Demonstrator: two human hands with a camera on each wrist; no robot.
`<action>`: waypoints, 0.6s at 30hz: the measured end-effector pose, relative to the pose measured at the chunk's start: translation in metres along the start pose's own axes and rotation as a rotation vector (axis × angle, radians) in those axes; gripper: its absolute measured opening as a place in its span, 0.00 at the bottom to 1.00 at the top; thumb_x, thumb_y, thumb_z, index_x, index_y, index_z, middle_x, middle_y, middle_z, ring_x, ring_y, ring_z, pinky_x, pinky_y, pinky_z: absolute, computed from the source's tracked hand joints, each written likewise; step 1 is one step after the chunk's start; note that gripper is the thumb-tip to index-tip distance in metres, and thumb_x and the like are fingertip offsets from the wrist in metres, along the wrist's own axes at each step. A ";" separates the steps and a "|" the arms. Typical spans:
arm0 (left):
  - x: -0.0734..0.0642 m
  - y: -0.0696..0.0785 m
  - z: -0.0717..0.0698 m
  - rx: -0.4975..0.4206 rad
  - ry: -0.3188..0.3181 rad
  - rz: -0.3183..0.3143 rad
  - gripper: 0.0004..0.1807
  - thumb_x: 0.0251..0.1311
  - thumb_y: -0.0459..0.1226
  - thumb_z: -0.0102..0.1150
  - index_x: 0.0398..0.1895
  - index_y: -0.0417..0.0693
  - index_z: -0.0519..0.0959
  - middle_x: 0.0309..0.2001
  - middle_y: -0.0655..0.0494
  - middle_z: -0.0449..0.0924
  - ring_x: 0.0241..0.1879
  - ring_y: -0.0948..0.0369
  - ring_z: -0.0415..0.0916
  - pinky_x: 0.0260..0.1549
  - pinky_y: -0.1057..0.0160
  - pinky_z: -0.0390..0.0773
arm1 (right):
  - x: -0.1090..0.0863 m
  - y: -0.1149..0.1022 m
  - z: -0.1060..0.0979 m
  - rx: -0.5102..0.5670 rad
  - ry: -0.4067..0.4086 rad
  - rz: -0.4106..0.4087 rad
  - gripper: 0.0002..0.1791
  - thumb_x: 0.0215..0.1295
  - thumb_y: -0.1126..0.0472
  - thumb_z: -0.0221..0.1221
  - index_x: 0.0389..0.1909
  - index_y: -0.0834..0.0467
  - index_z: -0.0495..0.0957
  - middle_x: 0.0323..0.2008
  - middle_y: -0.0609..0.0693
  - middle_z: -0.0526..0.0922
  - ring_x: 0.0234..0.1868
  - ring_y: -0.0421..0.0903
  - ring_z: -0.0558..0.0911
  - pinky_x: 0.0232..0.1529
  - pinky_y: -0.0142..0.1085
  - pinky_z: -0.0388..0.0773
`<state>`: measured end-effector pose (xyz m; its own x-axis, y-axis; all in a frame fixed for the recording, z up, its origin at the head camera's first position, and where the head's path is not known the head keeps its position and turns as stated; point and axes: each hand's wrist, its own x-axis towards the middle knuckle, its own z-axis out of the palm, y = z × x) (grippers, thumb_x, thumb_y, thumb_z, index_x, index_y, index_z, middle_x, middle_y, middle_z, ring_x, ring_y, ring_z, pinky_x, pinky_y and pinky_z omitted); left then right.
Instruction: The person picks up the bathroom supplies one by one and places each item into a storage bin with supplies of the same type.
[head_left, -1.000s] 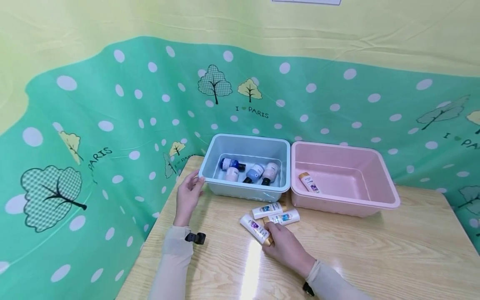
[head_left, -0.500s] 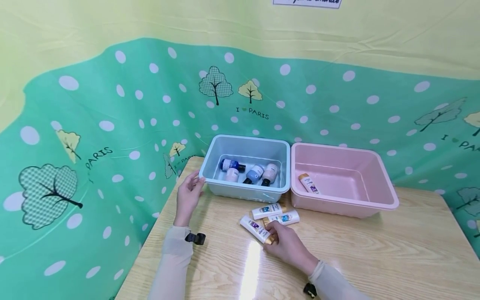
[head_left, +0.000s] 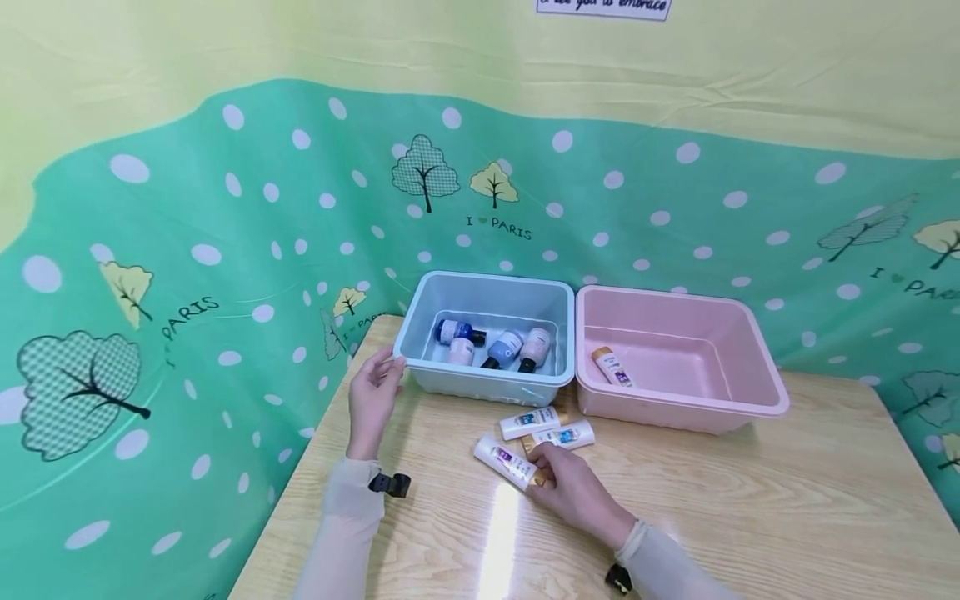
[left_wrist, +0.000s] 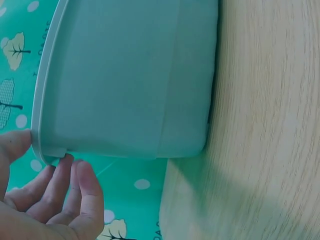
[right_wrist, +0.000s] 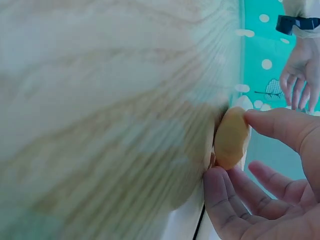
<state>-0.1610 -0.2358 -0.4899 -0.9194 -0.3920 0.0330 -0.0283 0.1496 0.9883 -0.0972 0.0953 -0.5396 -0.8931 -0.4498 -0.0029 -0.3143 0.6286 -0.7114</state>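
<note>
My right hand [head_left: 577, 493] pinches the gold cap of a white shampoo bottle [head_left: 504, 461] with a purple label, lying on the table. In the right wrist view, thumb and fingertips sit on either side of that gold cap [right_wrist: 232, 137]. Just behind it lie two more white bottles with blue labels, one nearer the bins [head_left: 528, 422] and one beside my fingers [head_left: 568, 434]. At the blue bin [head_left: 487, 379], my left hand [head_left: 372, 402] holds the front left corner. The left wrist view has the thumb on the rim [left_wrist: 39, 100] and fingers beneath its lip.
Inside the blue bin lie several black-capped bottles, including a dark blue one [head_left: 453, 332] and a pale pink one [head_left: 537, 342]. A pink bin [head_left: 675, 408] stands right beside it, with one gold-capped white bottle [head_left: 611, 365] inside. A green patterned cloth [head_left: 300, 208] hangs behind the table.
The head view has shifted slightly, so the scene sits a little further left. Both hands keep their places on the bin and the shampoo bottle.
</note>
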 end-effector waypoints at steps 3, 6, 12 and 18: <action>-0.004 0.000 0.001 0.016 0.012 -0.006 0.28 0.67 0.50 0.63 0.64 0.44 0.75 0.53 0.47 0.81 0.52 0.49 0.80 0.39 0.66 0.84 | -0.003 0.001 -0.006 0.026 0.021 0.016 0.20 0.57 0.62 0.72 0.50 0.57 0.78 0.39 0.45 0.81 0.36 0.40 0.77 0.34 0.32 0.78; -0.010 -0.002 0.002 0.035 0.001 -0.032 0.27 0.68 0.47 0.63 0.63 0.41 0.75 0.53 0.45 0.81 0.50 0.50 0.80 0.39 0.66 0.84 | -0.007 0.005 -0.015 0.064 0.092 0.039 0.19 0.58 0.65 0.70 0.51 0.59 0.79 0.40 0.48 0.82 0.36 0.41 0.79 0.35 0.32 0.80; -0.027 -0.013 0.007 0.068 -0.086 -0.072 0.24 0.68 0.42 0.63 0.61 0.37 0.75 0.52 0.44 0.82 0.50 0.49 0.80 0.40 0.66 0.83 | -0.023 0.017 -0.051 0.111 0.379 -0.007 0.16 0.58 0.71 0.69 0.48 0.64 0.79 0.37 0.53 0.84 0.35 0.44 0.82 0.33 0.33 0.83; -0.040 -0.021 0.017 0.099 -0.187 -0.006 0.18 0.66 0.36 0.65 0.55 0.35 0.80 0.48 0.45 0.84 0.48 0.50 0.81 0.41 0.63 0.84 | -0.039 0.022 -0.100 0.044 0.583 -0.077 0.15 0.59 0.72 0.69 0.47 0.65 0.79 0.37 0.54 0.84 0.34 0.45 0.82 0.34 0.27 0.82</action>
<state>-0.1301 -0.2084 -0.5148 -0.9756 -0.2194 -0.0101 -0.0640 0.2398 0.9687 -0.1012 0.1900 -0.4846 -0.9016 -0.0620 0.4281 -0.3827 0.5755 -0.7227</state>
